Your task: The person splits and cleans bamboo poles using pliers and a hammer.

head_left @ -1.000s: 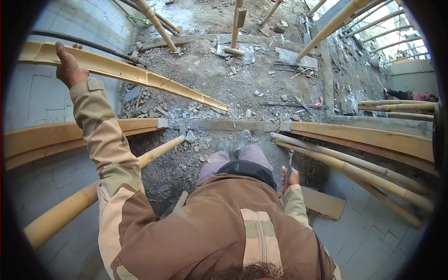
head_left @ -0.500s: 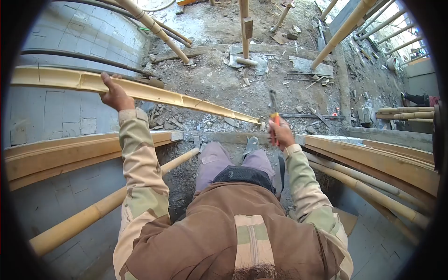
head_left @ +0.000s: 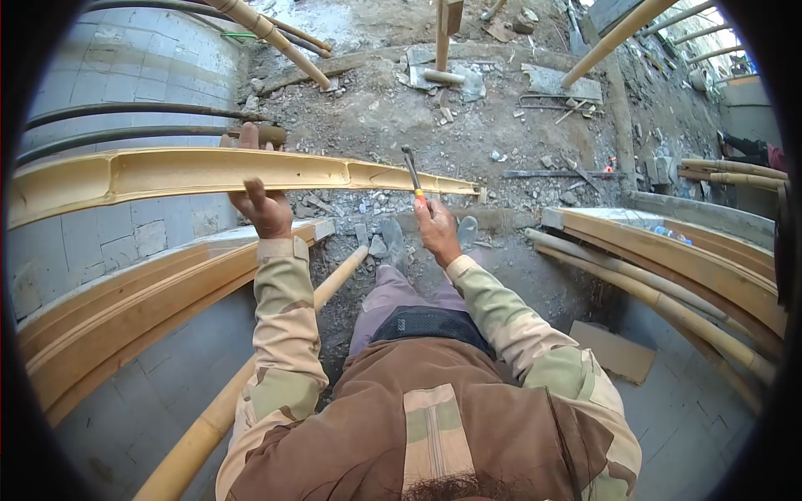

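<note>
A long split bamboo piece (head_left: pixel 317 171), its hollow side showing, stretches from the left edge to just above my feet. My left hand (head_left: pixel 266 209) supports it from below, fingers spread and showing past its far edge, thumb on the near side. In my right hand (head_left: pixel 438 227) is a hammer (head_left: pixel 413 171) with an orange-red and yellow grip, my fingers wrapped round the handle. The hammer's head points up and away, over the bamboo's narrower right part.
Wooden frames (head_left: pixel 159 292) flank me, the other (head_left: pixel 668 255) on the right. A bamboo pole (head_left: pixel 213 409) slants at lower left. Upright poles (head_left: pixel 443 42) stand ahead on rubble ground. Another person's dark-clothed leg (head_left: pixel 743 149) shows at far right.
The split bamboo has rolled so its hollow shows more widely. My left hand has moved right and opened from its grip. The hammer has come left, close to the bamboo. The view has shifted.
</note>
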`<state>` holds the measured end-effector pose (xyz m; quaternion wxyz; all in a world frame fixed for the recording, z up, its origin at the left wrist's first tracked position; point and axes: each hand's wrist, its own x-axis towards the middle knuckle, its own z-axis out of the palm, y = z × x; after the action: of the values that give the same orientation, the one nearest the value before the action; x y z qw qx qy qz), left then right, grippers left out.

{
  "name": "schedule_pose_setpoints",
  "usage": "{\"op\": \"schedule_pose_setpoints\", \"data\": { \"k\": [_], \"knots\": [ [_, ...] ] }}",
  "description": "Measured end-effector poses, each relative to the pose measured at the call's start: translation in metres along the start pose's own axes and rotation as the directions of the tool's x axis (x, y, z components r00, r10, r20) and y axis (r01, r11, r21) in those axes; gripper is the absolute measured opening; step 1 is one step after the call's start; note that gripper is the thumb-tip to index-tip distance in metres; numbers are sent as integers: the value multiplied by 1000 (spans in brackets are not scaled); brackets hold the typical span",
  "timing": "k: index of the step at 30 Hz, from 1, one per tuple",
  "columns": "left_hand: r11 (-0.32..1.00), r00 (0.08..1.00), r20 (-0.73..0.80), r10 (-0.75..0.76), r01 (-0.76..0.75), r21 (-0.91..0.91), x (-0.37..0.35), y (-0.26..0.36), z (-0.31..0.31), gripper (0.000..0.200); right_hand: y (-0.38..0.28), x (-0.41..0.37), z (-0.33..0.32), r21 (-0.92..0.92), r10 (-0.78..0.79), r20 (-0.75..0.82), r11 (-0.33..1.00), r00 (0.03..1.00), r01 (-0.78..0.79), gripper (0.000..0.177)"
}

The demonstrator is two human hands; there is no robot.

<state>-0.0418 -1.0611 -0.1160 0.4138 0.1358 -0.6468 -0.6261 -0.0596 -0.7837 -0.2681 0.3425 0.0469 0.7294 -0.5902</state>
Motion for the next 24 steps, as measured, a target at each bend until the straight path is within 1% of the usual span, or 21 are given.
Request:
{"op": "schedule_pose_setpoints", "data": {
  "k": [1, 2, 3, 5, 6, 7, 9, 10, 12, 13, 14, 15, 16, 17, 18, 19, 21, 22, 23, 24],
  "knots": [
    [994, 998, 0, -69, 69, -85, 5, -1, 5, 93, 1, -2, 11, -230, -239, -161, 953, 958, 199, 42],
    [987, 995, -53, -79, 71, -145, 10, -10, 0, 67, 1, -6, 19, -184, -219, -202, 966, 955, 182, 44],
    [986, 995, -45, -88, 80, -147, 10, -13, 0, 67, 5, -6, 27, -183, -211, -210, 968, 955, 173, 44],
    [980, 980, -131, -149, 128, -155, 14, -14, 2, 43, 13, -6, 42, -135, -222, -236, 972, 946, 194, 43],
    [965, 970, -161, -184, 147, -217, 15, -11, 8, 29, 14, -3, 45, -202, -245, -215, 958, 945, 202, 42],
    [965, 971, -152, -187, 152, -215, 15, -13, 6, 29, 14, 1, 40, -195, -239, -221, 961, 945, 197, 42],
    [939, 974, -84, -208, 175, -297, 17, -17, -2, 29, 8, 10, 20, -281, -245, -123, 938, 962, 203, 40],
    [938, 976, -80, -200, 168, -302, 16, -18, -2, 28, -2, 11, 11, -257, -299, -226, 936, 927, 239, 39],
    [937, 974, -89, -208, 173, -302, 16, -17, -1, 28, -19, 12, -10, -120, -272, -446, 962, 853, 245, 37],
    [937, 971, -103, -216, 176, -303, 16, -18, 0, 28, -13, 15, -8, -115, -267, -448, 964, 853, 241, 37],
    [926, 969, -104, -223, 178, -333, 17, -21, -3, 31, -1, 17, -1, -92, -253, -599, 964, 760, 248, 36],
    [927, 969, -100, -228, 184, -327, 17, -22, -4, 31, 11, 20, 9, -73, -229, -732, 963, 642, 259, 34],
    [925, 968, -100, -230, 185, -332, 18, -21, -3, 31, 16, 15, 32, -116, -288, -652, 952, 702, 284, 35],
    [922, 967, -98, -233, 188, -338, 17, -20, -3, 31, 24, 5, 43, -201, -205, -348, 969, 915, 140, 36],
    [921, 967, -92, -236, 193, -338, 14, -20, 0, 31, 25, 8, 45, -289, -107, 17, 951, 994, 107, 38],
    [935, 967, -116, -229, 184, -304, 12, -20, 1, 31, 26, 8, 45, -285, -105, 12, 953, 994, 105, 38],
    [949, 969, -146, -202, 156, -275, 18, -24, 2, 31, 22, 14, 45, -179, -201, -227, 970, 953, 162, 39],
    [943, 965, -144, -220, 172, -286, 14, -22, -1, 31, 17, 21, 35, -128, -286, -381, 958, 879, 256, 38],
    [934, 962, -137, -235, 185, -305, 15, -24, -3, 31, 13, 21, 31, -126, -278, -380, 960, 882, 249, 38],
    [942, 963, -145, -227, 180, -283, 15, -26, -4, 32, 2, 26, 24, -48, -247, -497, 965, 832, 257, 38]
  ]
}}
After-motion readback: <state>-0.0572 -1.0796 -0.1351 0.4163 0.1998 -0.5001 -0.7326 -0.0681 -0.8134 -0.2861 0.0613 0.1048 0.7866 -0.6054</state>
